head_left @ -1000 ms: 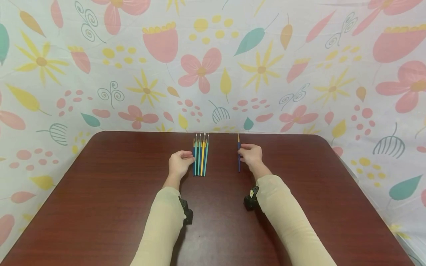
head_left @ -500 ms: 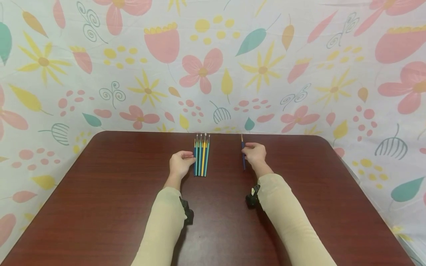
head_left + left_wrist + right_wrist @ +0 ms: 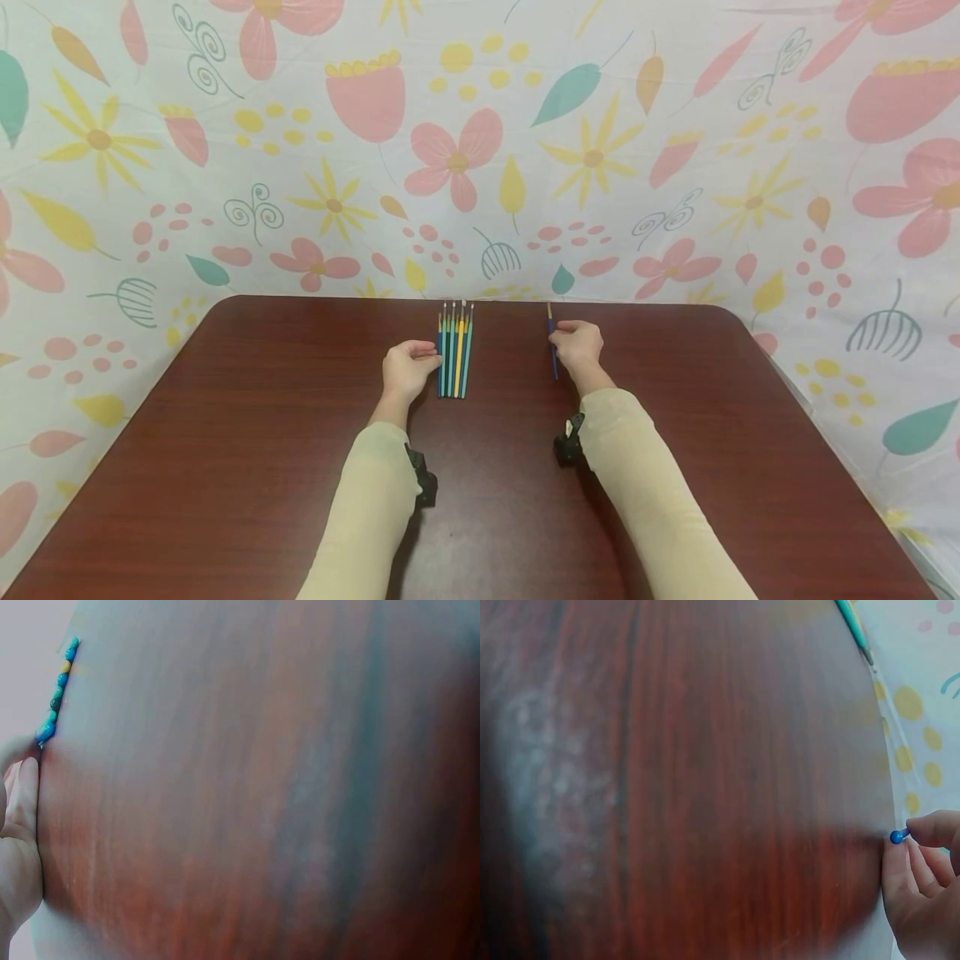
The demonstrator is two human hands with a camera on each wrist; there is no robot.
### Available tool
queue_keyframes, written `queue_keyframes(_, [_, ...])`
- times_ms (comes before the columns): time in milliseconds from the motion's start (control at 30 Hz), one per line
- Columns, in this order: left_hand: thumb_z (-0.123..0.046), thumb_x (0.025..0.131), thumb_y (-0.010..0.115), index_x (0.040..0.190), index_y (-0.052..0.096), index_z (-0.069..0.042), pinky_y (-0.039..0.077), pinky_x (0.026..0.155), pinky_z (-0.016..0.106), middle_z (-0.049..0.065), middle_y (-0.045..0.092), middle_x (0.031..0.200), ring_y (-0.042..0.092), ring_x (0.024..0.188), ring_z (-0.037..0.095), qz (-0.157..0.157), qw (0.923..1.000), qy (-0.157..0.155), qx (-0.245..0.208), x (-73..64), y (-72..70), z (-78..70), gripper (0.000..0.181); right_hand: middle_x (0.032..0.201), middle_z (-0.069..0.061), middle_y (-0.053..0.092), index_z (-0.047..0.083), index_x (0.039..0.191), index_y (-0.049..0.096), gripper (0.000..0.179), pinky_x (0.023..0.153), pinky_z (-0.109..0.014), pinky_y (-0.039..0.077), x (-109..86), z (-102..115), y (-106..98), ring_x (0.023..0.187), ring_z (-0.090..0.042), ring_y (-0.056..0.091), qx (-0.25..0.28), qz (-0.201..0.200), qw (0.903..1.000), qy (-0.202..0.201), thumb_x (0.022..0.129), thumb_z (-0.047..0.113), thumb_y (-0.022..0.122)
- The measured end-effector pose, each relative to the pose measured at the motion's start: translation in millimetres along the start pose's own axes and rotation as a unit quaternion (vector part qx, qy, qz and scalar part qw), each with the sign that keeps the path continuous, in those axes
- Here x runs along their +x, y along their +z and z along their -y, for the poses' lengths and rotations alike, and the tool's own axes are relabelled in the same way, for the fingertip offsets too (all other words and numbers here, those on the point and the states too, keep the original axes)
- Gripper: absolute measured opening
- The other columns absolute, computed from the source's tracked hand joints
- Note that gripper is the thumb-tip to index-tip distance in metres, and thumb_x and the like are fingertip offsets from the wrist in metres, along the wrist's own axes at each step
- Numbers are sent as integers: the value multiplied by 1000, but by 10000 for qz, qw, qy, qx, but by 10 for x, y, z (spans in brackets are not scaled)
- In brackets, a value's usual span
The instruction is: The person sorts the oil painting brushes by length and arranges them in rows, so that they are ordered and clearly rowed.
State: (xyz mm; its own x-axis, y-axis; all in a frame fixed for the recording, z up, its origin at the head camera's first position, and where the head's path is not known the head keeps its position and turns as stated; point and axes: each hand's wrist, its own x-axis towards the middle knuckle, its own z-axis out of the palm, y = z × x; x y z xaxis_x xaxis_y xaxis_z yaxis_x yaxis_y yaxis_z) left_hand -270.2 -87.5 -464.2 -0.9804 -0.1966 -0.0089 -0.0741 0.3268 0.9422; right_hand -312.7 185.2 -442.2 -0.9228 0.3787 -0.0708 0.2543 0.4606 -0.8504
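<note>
Table (image 3: 240, 467): reddish-brown wood grain, slight shine, far corners rounded. Cloth (image 3: 480, 125) hangs just behind far edge, visible past both sides too. White, printed with pink and yellow flowers, teal leaves, grey swirls.

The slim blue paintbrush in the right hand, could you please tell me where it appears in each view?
Head: slim blue paintbrush, right of centre, in the right hand.
Left wrist: not in it.
Right wrist: its blue end shows at right, below mid-height.
Shared landmark: the row of teal, blue and yellow paintbrushes, partly shown in right wrist.
</note>
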Motion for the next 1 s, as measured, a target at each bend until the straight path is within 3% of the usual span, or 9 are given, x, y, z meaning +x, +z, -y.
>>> queue_keyframes(167, [-15,81,74,104,69,-4,53,87,38,11,72,101,69,95,24,-9,10000,4,27,5,4,3,25,120,-17,63,3,118,65,33,92,-42,50,-14,25,-9,114,-32,57,-111,35,9999,-4,86,12,62])
queue_keyframes(667, [-15,82,73,104,69,-5,53,87,38,10,72,102,69,96,23,20,10000,-53,14,13,-4,3,25,122,-18,62,4,116,67,32,97,-42,48,16,35,10,122,-32,51,-236,-87,9997,5,85,12,64])
queue_keyframes(1000, [-16,82,73,104,69,-6,53,88,38,10,72,103,68,96,23,64,9999,-139,-4,7,0,1,25,115,-16,67,4,117,66,32,87,-40,53,3,68,34,112,-32,58,-499,-146,9986,-58,86,11,61])
